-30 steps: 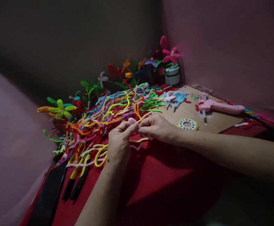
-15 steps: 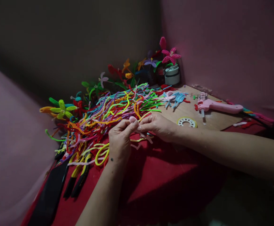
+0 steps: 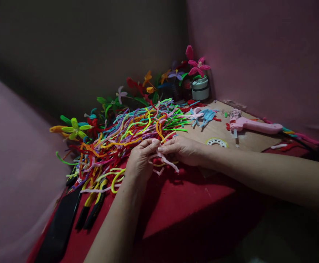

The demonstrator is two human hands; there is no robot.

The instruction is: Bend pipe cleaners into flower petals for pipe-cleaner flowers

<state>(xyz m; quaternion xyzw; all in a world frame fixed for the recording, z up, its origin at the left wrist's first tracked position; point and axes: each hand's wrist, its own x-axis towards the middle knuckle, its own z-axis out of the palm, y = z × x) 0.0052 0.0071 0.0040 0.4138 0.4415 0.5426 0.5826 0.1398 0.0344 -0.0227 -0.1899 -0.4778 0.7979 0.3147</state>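
Note:
A pale pink pipe cleaner [image 3: 170, 163] is pinched between my two hands at the front edge of the heap. My left hand [image 3: 142, 157] has its thumb and fingers closed on one part of it. Right beside, my right hand [image 3: 182, 149] pinches it with the fingertips, and a bent end sticks out below toward the right. The fingers hide the middle of the piece. Just behind the hands lies a large heap of multicoloured pipe cleaners [image 3: 132, 124]. A short pale pink piece [image 3: 158, 171] rests on the red table [image 3: 186, 204] below.
Yellow-black pliers [image 3: 93, 208] and a black flat object [image 3: 57, 226] lie at left. At right, a board [image 3: 247, 140] carries a pink glue gun [image 3: 258, 125] and a tape roll [image 3: 217, 142]. Pipe-cleaner flowers [image 3: 199, 67] and a lidded jar [image 3: 200, 89] stand behind.
The hands have turned the pale pink pipe cleaner a little, and its bent end now shows more clearly below the fingers. Both hands stay close together, nearly in place.

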